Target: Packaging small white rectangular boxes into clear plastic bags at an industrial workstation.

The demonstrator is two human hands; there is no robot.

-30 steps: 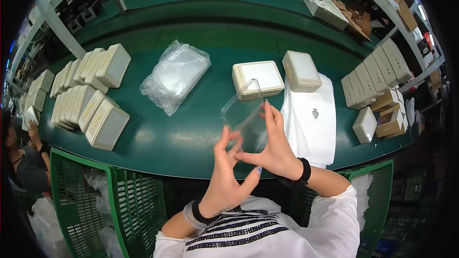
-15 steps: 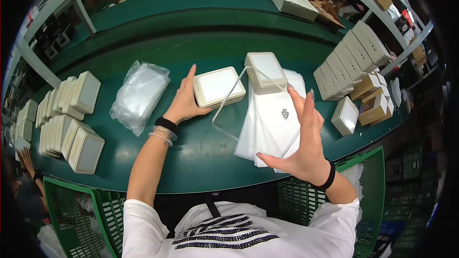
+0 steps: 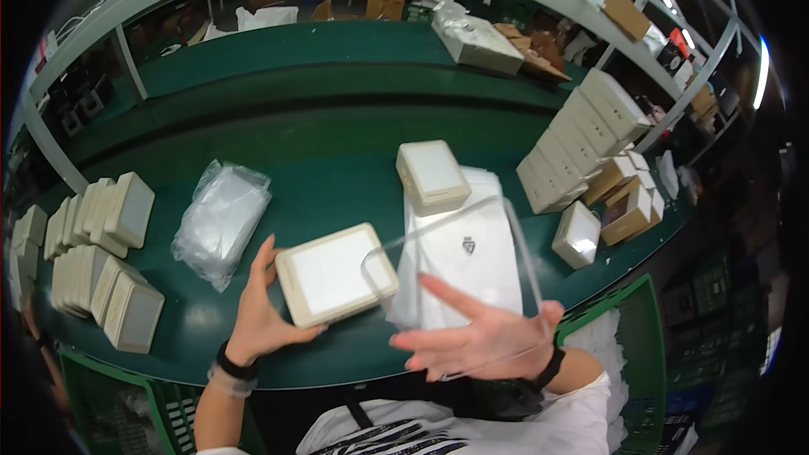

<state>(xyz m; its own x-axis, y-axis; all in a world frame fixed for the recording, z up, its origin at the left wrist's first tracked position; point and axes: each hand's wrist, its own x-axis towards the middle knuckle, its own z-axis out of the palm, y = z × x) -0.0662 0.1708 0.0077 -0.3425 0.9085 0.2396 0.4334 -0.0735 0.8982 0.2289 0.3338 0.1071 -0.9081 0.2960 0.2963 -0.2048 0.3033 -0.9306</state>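
Observation:
My left hand [image 3: 257, 316] grips the left edge of a cream box with a white top panel [image 3: 337, 276], its thumb along the near side. The box is tilted slightly, close to the table's near edge. In my right hand [image 3: 497, 339] is a clear, hollow plastic cover [image 3: 526, 257], its fingers spread against it; part of the cover is hard to make out. One corner of the cover overlaps the right end of the box. Beneath the cover lie flat white bags [image 3: 479, 274] with a small printed mark. A second cream box [image 3: 434, 175] rests on their far end.
A bundle of clear plastic bags [image 3: 221, 223] lies to the left. Rows of cream boxes [image 3: 131, 211] stand farther left. At the right are a stack of boxes [image 3: 581, 135], a single box [image 3: 578, 236] and small brown cartons [image 3: 628, 209]. A green crate [image 3: 645, 345] stands below the edge.
My left hand has drawn the cream box nearer and to the left. The right hand has lowered the clear cover toward it and turned. The view has shifted too.

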